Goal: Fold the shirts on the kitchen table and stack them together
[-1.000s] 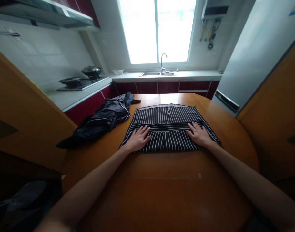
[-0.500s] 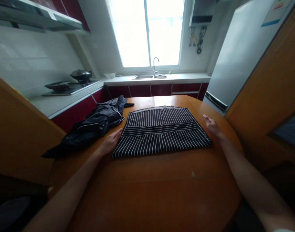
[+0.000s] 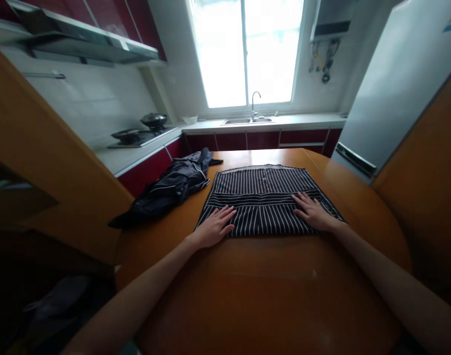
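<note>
A black garment with thin white stripes point(image 3: 264, 195) lies folded flat on the round wooden table point(image 3: 270, 291). My left hand point(image 3: 213, 227) rests palm down, fingers spread, on its near left corner. My right hand point(image 3: 312, 212) lies flat on the near right part of the cloth, fingers stretched out. Neither hand holds anything.
A crumpled dark garment with pale piping point(image 3: 173, 185) lies at the table's left edge. Wooden chair backs stand at left point(image 3: 44, 162) and right point(image 3: 429, 167). Behind are a counter with a hob and pans point(image 3: 140, 133), a sink point(image 3: 247, 120) under the window, and a fridge point(image 3: 392, 93).
Both hands were at the sides of the striped garment half a second ago; they have come back onto its near edge and lie flat there.
</note>
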The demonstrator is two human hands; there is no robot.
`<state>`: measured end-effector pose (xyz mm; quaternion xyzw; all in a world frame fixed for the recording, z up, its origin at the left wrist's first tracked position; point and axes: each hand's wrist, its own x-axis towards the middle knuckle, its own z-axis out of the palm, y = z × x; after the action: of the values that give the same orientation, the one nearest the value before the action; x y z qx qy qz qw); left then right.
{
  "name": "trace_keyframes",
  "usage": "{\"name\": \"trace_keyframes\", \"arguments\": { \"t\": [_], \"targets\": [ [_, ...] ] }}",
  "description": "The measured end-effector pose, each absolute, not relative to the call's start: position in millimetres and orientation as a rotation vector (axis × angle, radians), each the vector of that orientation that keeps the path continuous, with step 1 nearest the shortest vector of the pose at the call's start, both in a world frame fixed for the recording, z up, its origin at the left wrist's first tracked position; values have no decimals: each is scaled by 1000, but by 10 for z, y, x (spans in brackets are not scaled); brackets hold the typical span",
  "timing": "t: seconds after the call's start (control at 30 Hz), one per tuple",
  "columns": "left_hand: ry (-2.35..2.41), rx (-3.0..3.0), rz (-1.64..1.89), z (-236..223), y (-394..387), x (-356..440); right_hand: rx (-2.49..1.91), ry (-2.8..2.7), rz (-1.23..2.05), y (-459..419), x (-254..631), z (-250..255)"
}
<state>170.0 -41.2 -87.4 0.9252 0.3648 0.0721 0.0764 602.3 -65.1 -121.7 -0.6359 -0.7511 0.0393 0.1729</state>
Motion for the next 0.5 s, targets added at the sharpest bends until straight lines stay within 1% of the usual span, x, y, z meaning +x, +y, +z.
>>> {"name": "trace_keyframes", "arguments": {
  "t": [0.07, 0.2, 0.43, 0.5],
  "targets": [
    [1088, 2786, 215, -864, -425, 1675, -1870, -2186, 158, -634, 6089, -1306],
    [1030, 2813, 191, -823, -459, 1550, -1937, -2147, 111, -691, 6300, -1370],
    [1018, 2780, 150, -819, -446, 962, -1998, -2125, 95, -1087, 6849, -1447],
    [1014, 2767, 188, -813, -439, 843, -1995, -2111, 80, -1201, 6942, -1439]
  ]
}}
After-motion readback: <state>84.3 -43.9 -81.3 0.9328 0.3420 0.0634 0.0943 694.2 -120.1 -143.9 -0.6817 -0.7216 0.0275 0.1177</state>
